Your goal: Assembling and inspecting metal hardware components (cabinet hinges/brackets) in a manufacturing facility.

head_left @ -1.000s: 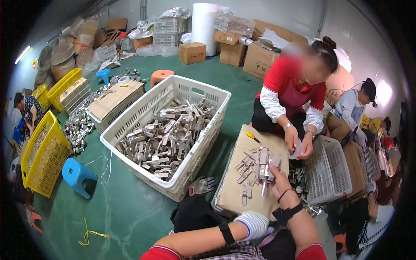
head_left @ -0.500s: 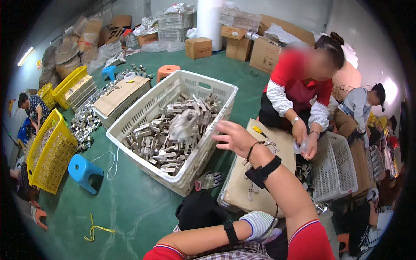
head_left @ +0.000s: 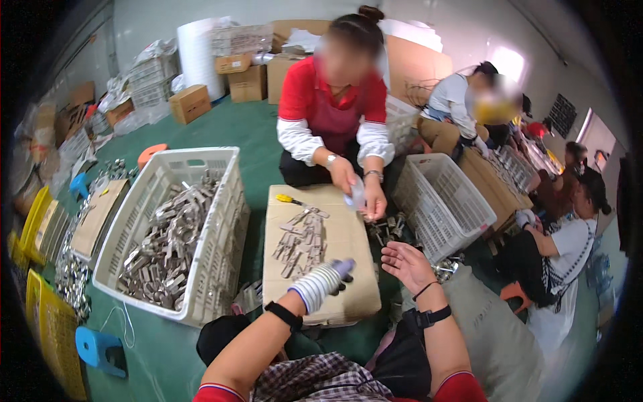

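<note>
My left hand (head_left: 320,285), in a white-and-grey striped glove with lilac fingertips, hovers over the near part of a cardboard-topped work surface (head_left: 358,295). Its fingers reach out loosely, partly in shadow, and I see nothing held in them. To its right, just beyond the cardboard's edge, is my bare right hand (head_left: 407,264), palm turned inward, fingers slightly bent and nothing in it. Flat metal pieces (head_left: 301,241) lie in a loose pile on the cardboard, beyond my left hand. A yellow-handled tool (head_left: 287,199) rests at the far left corner.
A white crate (head_left: 221,221) heaped with metal parts (head_left: 167,248) stands left. Across from me, a co-worker in red (head_left: 338,114) holds a clear plastic item (head_left: 355,193). Another white crate (head_left: 442,201) stands right, a grey sack (head_left: 492,328) near my right arm, a blue stool (head_left: 100,350) far left.
The view has swung right. My right hand has come back from the crate's rim, where a blurred greyish thing showed above the heap. My left hand has risen from my lap to over the cardboard.
</note>
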Action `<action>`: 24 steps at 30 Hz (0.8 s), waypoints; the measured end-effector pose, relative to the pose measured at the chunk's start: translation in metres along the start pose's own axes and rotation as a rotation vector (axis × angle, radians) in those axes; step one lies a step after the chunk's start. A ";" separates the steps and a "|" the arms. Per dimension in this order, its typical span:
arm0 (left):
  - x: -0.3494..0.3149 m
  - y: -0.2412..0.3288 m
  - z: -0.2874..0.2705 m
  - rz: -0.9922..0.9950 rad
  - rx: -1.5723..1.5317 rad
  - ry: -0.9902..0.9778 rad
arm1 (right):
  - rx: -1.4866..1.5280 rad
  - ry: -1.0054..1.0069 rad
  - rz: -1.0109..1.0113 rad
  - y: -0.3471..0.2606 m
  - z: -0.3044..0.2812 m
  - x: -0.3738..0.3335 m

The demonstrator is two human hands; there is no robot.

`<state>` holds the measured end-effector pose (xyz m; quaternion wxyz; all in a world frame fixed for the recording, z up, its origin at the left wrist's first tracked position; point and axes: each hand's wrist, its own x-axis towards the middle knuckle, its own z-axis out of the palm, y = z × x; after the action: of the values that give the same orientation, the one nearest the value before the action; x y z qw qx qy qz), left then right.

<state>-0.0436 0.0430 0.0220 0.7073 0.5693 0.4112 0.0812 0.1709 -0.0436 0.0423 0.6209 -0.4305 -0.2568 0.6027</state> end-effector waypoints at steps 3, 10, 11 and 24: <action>0.046 -0.005 -0.001 -0.065 -0.541 0.140 | 0.082 0.101 -0.044 -0.005 -0.023 -0.013; 0.120 0.010 0.018 -0.076 -0.642 0.112 | 0.089 0.106 -0.074 -0.015 -0.041 -0.028; 0.124 0.014 0.022 -0.073 -0.642 0.092 | 0.086 0.121 -0.075 -0.015 -0.045 -0.029; 0.148 0.024 0.041 0.036 -0.669 0.120 | 0.037 0.134 -0.109 -0.026 -0.059 -0.054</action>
<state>0.0885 0.1077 -0.0285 0.8279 0.3068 0.3926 0.2575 0.2266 -0.1071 0.0456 0.6764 -0.4437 -0.2265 0.5425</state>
